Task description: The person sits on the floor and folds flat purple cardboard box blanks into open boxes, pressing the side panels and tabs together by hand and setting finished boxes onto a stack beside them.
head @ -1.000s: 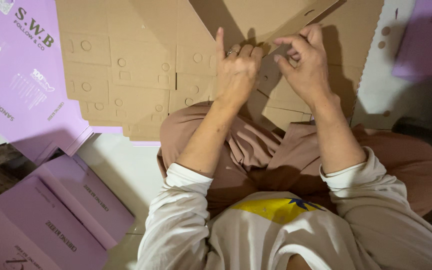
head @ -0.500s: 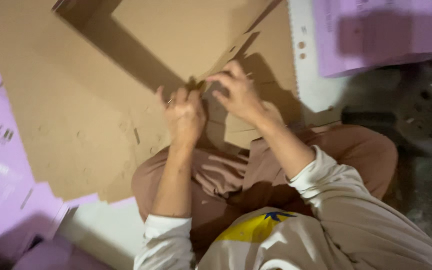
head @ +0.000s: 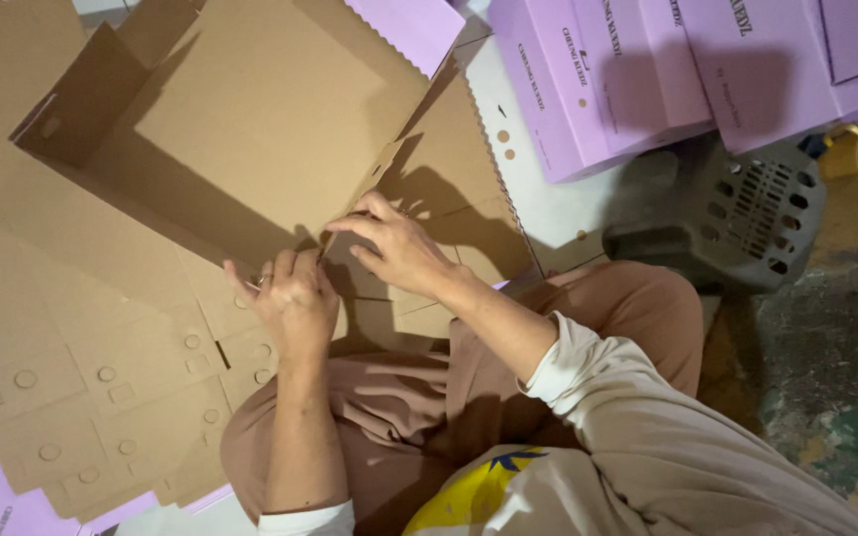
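Raised cardboard box walls (head: 81,109) close the left and far sides; purple boxes (head: 647,69) and a grey stool (head: 737,213) block the right. Flat cardboard sheets (head: 101,397) lie low at the left.

A half-folded cardboard box (head: 250,129) is sitting on flat cardboard sheets (head: 81,387) in front of the person's knees. Both hands are meeting at its near corner, left hand (head: 290,298) beside right hand (head: 399,248). Finished boxes (head: 667,60) are lying behind a stool (head: 737,213), to the right.

Purple boxes (head: 647,69) cut off; fingertips hidden.
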